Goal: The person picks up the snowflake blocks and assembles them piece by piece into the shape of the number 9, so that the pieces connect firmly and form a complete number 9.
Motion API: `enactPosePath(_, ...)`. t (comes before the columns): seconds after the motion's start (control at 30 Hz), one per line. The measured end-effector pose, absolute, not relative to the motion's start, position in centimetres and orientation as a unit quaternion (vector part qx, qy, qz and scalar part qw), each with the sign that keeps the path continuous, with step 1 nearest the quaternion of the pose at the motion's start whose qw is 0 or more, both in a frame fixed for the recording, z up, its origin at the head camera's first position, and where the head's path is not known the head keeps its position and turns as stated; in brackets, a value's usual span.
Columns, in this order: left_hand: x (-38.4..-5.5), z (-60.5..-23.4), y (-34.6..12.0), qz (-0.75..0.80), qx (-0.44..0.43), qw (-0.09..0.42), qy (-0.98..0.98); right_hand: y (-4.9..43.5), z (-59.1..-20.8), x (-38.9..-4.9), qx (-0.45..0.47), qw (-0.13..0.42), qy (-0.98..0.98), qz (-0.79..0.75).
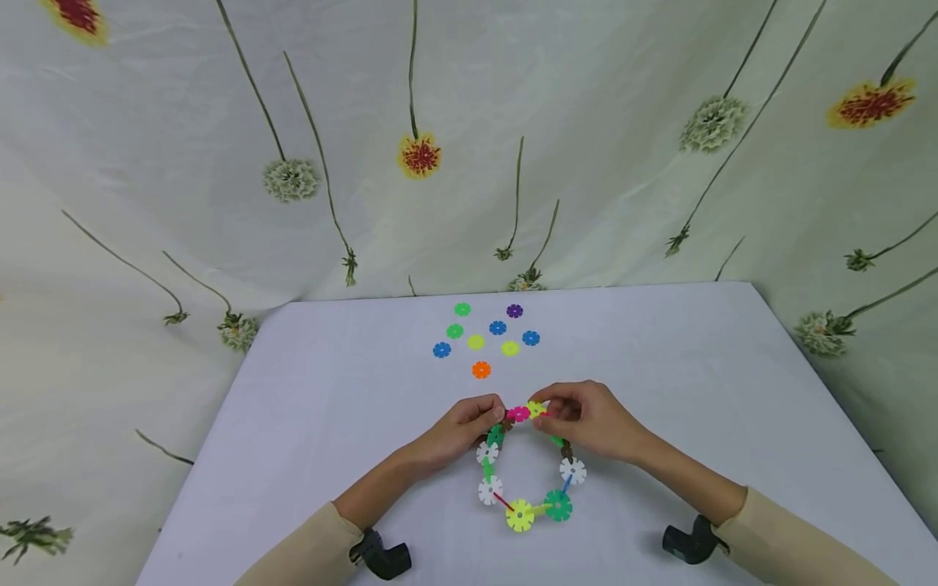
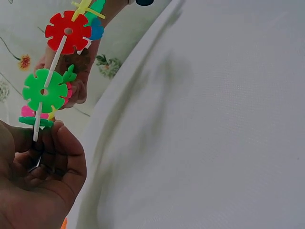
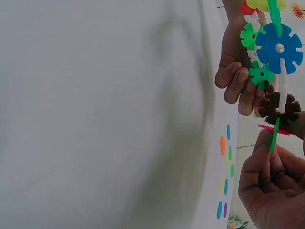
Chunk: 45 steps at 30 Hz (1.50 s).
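Note:
A ring of slotted interlocking plastic discs [image 1: 520, 515] in white, green, yellow, pink and brown hangs between the two hands, its lower part toward the person. In the head view the left hand [image 1: 463, 427] pinches its upper left, beside a pink disc [image 1: 519, 413]. Across from it, the right hand [image 1: 595, 419] grips the upper right with thumb and forefinger, at a yellow disc [image 1: 536, 408]. The left wrist view shows the left fingers [image 2: 66, 152] curled by a green disc [image 2: 45, 90]. In the right wrist view a brown disc [image 3: 279, 108] stands just above the right hand [image 3: 271, 186].
Several loose discs lie flat on the white table beyond the hands, among them an orange disc [image 1: 481, 369], a purple disc [image 1: 515, 311] and a blue disc [image 1: 442, 349]. Behind the table [image 1: 330, 366] hangs a flower-printed cloth [image 1: 469, 212].

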<state>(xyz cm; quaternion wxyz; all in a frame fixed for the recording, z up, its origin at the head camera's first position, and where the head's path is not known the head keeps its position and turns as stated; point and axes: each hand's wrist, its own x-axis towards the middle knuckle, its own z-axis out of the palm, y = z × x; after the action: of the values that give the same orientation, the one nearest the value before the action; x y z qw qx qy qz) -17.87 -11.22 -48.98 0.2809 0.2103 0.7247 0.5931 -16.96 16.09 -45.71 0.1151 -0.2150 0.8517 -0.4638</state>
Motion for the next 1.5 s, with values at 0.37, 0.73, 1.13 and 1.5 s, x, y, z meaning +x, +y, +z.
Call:
enactPosePath(0.37, -17.80, -49.02, -11.27, 0.585, 0.222, 0.264, 0.734, 16.15, -45.95, -16.80, -0.221, 0.118, 0.855, -0.455)
enactPosePath(0.73, -17.97, -49.45, -11.67, 0.600, 0.205, 0.272, 0.724, 16.62, -46.03, -16.67, -0.233, 0.120, 0.851, -0.455)
enactPosePath(1.13, -17.81, -49.28, -11.61, 0.578, 0.227, 0.265, 0.738, 16.33, -46.10, -16.57, -0.275, 0.128, 0.840, -0.450)
enactPosePath(1.5, -18.17, -49.24, -11.19, 0.566, 0.235, 0.264, 0.745, 16.33, -46.51, -16.68, -0.306, 0.117, 0.844, -0.425)
